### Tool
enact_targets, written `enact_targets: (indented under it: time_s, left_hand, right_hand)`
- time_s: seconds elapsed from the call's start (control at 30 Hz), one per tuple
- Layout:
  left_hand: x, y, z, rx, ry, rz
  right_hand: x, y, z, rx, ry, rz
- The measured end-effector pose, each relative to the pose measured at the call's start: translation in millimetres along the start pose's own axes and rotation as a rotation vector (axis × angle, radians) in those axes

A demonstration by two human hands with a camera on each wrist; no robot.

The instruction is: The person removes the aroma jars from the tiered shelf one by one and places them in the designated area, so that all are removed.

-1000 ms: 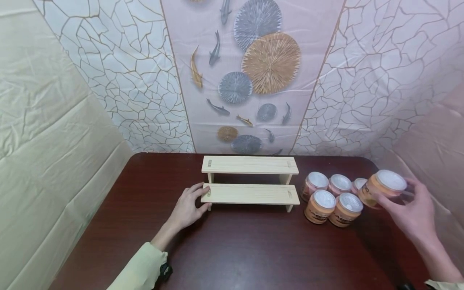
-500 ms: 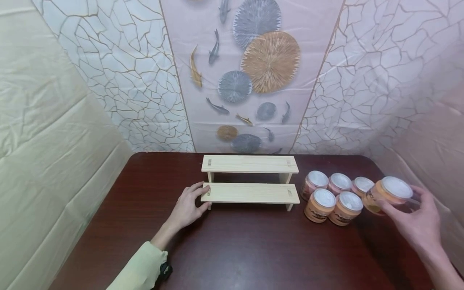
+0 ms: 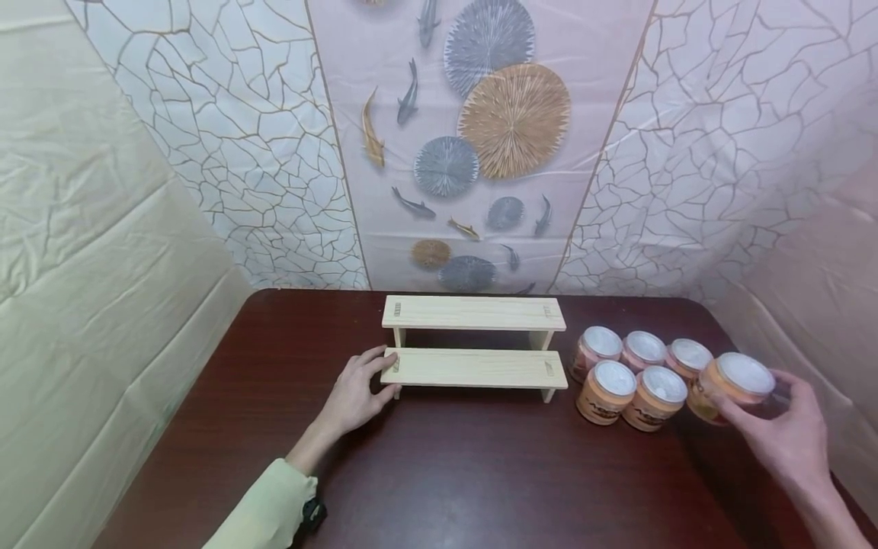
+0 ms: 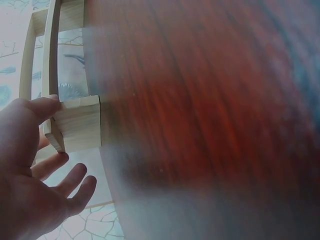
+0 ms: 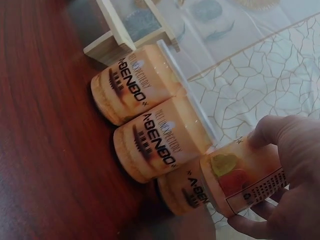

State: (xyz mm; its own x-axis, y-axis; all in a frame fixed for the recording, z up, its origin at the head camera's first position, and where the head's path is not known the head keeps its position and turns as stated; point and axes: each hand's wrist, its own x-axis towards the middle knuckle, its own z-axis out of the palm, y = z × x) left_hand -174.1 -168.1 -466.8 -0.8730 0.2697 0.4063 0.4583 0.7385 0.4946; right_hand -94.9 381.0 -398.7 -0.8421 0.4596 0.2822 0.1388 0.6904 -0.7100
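Observation:
My right hand (image 3: 789, 427) grips a round orange plastic jar (image 3: 723, 400) with a white lid, thumb on its near side and fingers behind. In the right wrist view the held jar (image 5: 235, 180) is tilted, its fruit picture and printed label showing. It is right beside a group of similar jars (image 3: 604, 393). My left hand (image 3: 357, 393) pinches the left end of the lower step of a two-tier wooden rack (image 3: 473, 367). In the left wrist view, the thumb and a finger (image 4: 52, 165) touch the step's end on opposite sides.
Several lidded jars stand in two rows right of the rack, including two at the front (image 5: 155, 140). The dark red-brown table (image 3: 446, 473) meets a patterned cloth (image 3: 439, 152) behind, with plain cloth at both sides.
My right hand first moved right and down with the jar, then lowered it further and slightly left, close to the group. A back-row jar is now more visible. My left hand stayed on the rack.

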Motion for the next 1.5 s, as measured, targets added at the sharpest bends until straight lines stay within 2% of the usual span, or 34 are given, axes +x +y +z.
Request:
enact_targets:
  time_s: [0.27,0.5,0.97,1.5]
  left_hand:
    - [-0.2,-0.4,0.2,-0.001,0.004,0.007]
    - [0.0,-0.2,0.0,-0.003,0.005,0.011]
    - [0.5,-1.0,0.7,0.000,0.003,0.012]
    - [-0.1,-1.0,0.9,0.005,0.001,0.000]
  right_hand:
    - [-2.9,15.4,6.4,-0.008,-0.044,-0.001]
    - [-3.1,26.9,11.0,-0.008,-0.048,-0.015]
    - [-4.2,38.7,21.6,-0.053,-0.072,-0.024]
    - [-4.9,45.0,29.7,-0.008,-0.083,-0.018]
